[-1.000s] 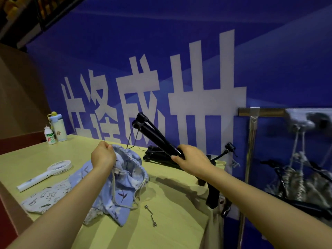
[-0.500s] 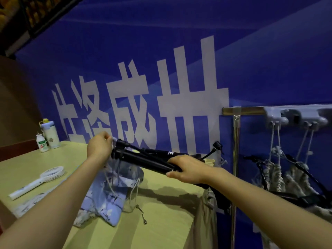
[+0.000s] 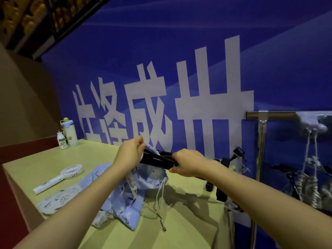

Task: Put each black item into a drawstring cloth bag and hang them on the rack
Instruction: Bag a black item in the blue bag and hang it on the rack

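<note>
My right hand (image 3: 188, 165) grips a folded black tripod (image 3: 156, 159), held level over the table. Its far end sits in the mouth of a light blue printed drawstring bag (image 3: 125, 200). My left hand (image 3: 130, 154) pinches the bag's rim and holds it up and open. The bag's white cords (image 3: 159, 193) dangle to the table. A second, paler cloth bag (image 3: 59, 199) lies flat at the left. More black items (image 3: 233, 159) lie at the table's far right edge. The metal rack (image 3: 262, 115) stands on the right with filled bags (image 3: 309, 182) hanging from it.
A white hand-held fan (image 3: 59, 177) lies on the yellow-green table (image 3: 36, 164). A small drink bottle (image 3: 62, 141) and a pale blue flask (image 3: 70, 132) stand at the far left corner. A blue banner wall closes the back. The table's right edge drops off beside the rack pole.
The tripod has swung down from tilted up to level, and its end has gone into the bag's mouth. My left hand has lifted the bag's rim higher.
</note>
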`<state>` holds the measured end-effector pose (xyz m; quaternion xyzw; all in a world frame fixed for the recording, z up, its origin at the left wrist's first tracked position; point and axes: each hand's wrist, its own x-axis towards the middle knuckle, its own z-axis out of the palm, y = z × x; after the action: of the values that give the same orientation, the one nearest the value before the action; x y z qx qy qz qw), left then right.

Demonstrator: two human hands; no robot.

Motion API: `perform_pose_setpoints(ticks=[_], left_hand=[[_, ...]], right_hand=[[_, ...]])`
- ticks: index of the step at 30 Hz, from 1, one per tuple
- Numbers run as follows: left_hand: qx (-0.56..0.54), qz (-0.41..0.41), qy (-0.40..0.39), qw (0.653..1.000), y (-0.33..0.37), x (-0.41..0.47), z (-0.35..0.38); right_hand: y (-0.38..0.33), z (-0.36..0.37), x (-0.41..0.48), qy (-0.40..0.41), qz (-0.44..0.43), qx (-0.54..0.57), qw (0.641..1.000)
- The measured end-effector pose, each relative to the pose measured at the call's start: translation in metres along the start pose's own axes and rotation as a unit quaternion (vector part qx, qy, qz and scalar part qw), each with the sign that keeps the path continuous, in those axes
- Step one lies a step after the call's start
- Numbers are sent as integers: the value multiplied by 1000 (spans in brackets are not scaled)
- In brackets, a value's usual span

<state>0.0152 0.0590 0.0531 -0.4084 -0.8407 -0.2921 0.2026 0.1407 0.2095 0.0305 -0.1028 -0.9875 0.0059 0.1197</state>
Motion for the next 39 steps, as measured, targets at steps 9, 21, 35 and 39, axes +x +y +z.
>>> perform_pose_setpoints(ticks=[9, 21, 35, 39], left_hand=[[-116, 23, 50, 992, -6, -1, -4], [21, 30, -123, 992, -40, -11, 29], [175, 79, -46, 980, -60, 1, 39], [194, 56, -43, 978, -61, 0, 39]], right_hand=[[-38, 1, 34, 58, -40, -140, 988], [-55, -6, 54, 119, -116, -232, 959], [-61, -9, 63, 152, -185, -342, 909], [-62, -7, 64, 157, -214, -322, 909]])
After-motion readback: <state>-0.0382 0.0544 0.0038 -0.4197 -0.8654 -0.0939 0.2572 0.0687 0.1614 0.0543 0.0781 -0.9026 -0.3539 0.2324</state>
